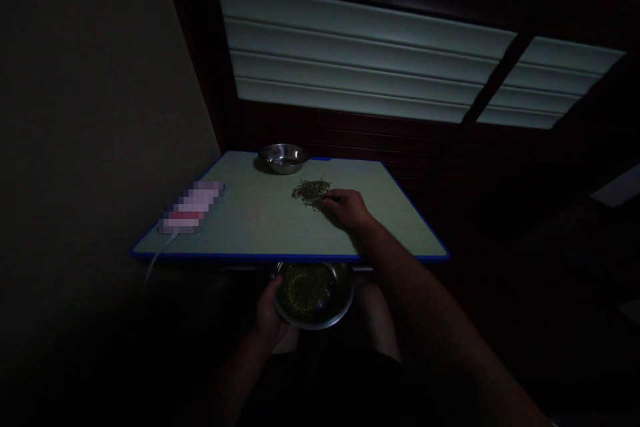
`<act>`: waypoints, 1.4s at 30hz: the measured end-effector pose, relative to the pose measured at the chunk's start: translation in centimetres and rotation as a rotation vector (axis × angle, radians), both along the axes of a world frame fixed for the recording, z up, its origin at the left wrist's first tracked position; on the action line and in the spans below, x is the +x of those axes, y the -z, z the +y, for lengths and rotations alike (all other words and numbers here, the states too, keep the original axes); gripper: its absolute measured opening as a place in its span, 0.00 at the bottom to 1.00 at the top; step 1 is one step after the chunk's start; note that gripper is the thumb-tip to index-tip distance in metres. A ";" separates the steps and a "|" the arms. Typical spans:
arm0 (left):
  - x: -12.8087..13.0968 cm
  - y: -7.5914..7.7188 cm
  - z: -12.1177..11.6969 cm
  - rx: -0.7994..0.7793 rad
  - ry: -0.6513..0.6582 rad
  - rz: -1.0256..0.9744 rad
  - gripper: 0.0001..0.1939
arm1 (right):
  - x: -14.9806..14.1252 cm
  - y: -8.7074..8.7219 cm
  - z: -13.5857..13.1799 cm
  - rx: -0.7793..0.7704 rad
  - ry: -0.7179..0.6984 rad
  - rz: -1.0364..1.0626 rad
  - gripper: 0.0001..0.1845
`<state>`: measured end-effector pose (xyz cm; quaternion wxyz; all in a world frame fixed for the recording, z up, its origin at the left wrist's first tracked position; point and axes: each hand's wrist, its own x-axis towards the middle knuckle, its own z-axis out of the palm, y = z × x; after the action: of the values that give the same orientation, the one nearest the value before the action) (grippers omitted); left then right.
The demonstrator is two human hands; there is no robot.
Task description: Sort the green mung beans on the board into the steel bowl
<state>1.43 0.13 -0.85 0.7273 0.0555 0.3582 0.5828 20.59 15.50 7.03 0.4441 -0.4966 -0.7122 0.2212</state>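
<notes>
A loose pile of small green beans [310, 189] lies spread on the pale tabletop. At its near right edge is my right hand [346, 208], its fingers pinched on a small thin pale object [315, 200] that reaches into the beans; its kind is too dim to make out. Below the table's front edge, my left hand [271, 310] grips the left rim of a metal bowl [320, 327], thumb over the rim and the other fingers hidden beneath. More green beans [306, 285] cover part of this bowl's inside.
Another metal bowl [284, 159] stands at the table's back edge. A blurred-out pink and white device [193, 208] with a white cable [156, 261] lies at the left. The small table [240, 237] has a blue edge. A wall and dark slatted panels stand behind; light is dim.
</notes>
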 end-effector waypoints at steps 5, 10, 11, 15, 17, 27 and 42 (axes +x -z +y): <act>0.0 -0.1 0.1 -0.010 -0.016 0.000 0.11 | 0.0 -0.1 0.0 0.023 -0.013 -0.026 0.11; 0.0 0.2 0.1 0.003 -0.027 0.004 0.10 | -0.4 0.0 0.3 0.022 -0.021 -0.026 0.11; 0.0 0.2 0.1 0.011 -0.029 0.005 0.10 | -0.5 0.0 0.3 0.016 -0.046 -0.028 0.12; 0.0 0.1 0.1 0.018 -0.031 -0.002 0.11 | -0.7 -0.1 0.3 0.005 -0.143 -0.041 0.11; 0.0 0.1 0.0 0.020 -0.023 -0.010 0.11 | -0.7 -0.3 0.1 0.002 -0.150 -0.036 0.11; -0.2 0.5 0.2 0.016 -0.020 -0.013 0.11 | -0.9 -1.2 -1.4 -0.189 -0.232 0.127 0.11; -0.3 0.5 0.1 0.052 -0.030 -0.025 0.11 | 1.0 -1.9 -1.1 -0.252 0.154 0.030 0.07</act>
<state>1.11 0.22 -1.39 0.7212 0.0619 0.3347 0.6033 21.63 14.44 8.96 0.4044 -0.5983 -0.6319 0.2815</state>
